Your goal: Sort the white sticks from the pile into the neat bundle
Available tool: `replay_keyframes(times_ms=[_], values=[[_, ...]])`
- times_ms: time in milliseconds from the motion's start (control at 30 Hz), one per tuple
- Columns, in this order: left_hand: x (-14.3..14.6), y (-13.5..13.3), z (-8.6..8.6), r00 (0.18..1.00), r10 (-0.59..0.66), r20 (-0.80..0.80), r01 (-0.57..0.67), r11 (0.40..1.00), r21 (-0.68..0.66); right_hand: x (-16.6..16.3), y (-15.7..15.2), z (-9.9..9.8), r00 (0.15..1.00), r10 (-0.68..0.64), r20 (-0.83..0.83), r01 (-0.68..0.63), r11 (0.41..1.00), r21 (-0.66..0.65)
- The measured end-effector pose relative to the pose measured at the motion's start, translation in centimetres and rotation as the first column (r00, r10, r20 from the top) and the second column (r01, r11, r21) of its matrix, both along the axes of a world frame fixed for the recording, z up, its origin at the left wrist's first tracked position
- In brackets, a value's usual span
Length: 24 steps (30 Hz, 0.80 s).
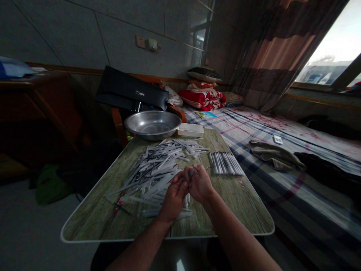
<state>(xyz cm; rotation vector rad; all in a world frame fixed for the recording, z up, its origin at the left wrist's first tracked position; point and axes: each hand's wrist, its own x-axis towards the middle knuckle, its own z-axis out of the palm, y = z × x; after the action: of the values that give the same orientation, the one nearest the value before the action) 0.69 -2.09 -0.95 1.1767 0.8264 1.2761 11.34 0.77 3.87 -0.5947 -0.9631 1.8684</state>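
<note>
My left hand (174,195) and my right hand (200,185) meet over the near middle of the table, fingers closed together. Between them is a slim pen (192,172); a greyish end shows at the right fingers, the rest is mostly covered. Just beyond and to the left spreads a loose pile of pen parts (158,169), whitish clear tubes mixed with thin dark sticks. Right of my hands, several white pens (227,163) with dark far ends lie side by side in a neat row.
On the table's (93,222) far side stand a wide metal basin (152,122) and a shallow white tray (191,130). A black monitor (132,90) leans behind them. To the right is a bed (239,128) with a checked sheet, folded bedding (201,98) and a grey cloth (273,155).
</note>
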Motion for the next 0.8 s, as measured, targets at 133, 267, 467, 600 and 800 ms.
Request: replay_keyframes(times_ms=[133, 267, 467, 600, 800], values=[[0.0, 0.1, 0.2, 0.999, 0.013, -0.036, -0.012, 1.0, 0.026, -0.1, 0.1, -0.2, 0.995, 0.06, -0.075, -0.06, 0.998, 0.0], [0.0, 0.1, 0.3, 0.991, 0.044, -0.129, -0.044, 0.999, 0.001, 0.1, 0.2, -0.6, 0.999, 0.008, -0.051, -0.008, 1.0, 0.0], [-0.3, -0.2, 0.8, 0.964, 0.029, -0.265, -0.021, 0.999, 0.036, 3.4, 0.6, -1.0, 0.892, -0.398, 0.215, 0.33, 0.898, 0.291], [-0.4, -0.6, 1.4, 0.896, 0.09, -0.436, 0.016, 0.972, 0.233, 6.0, 0.2, -0.1, 0.882, -0.253, 0.398, 0.109, 0.931, 0.349], [-0.4, -0.4, 0.6, 0.763, 0.517, -0.388, -0.269, 0.799, 0.537, 10.2, 0.7, 1.4, 0.731, -0.565, 0.383, 0.456, 0.822, 0.341]])
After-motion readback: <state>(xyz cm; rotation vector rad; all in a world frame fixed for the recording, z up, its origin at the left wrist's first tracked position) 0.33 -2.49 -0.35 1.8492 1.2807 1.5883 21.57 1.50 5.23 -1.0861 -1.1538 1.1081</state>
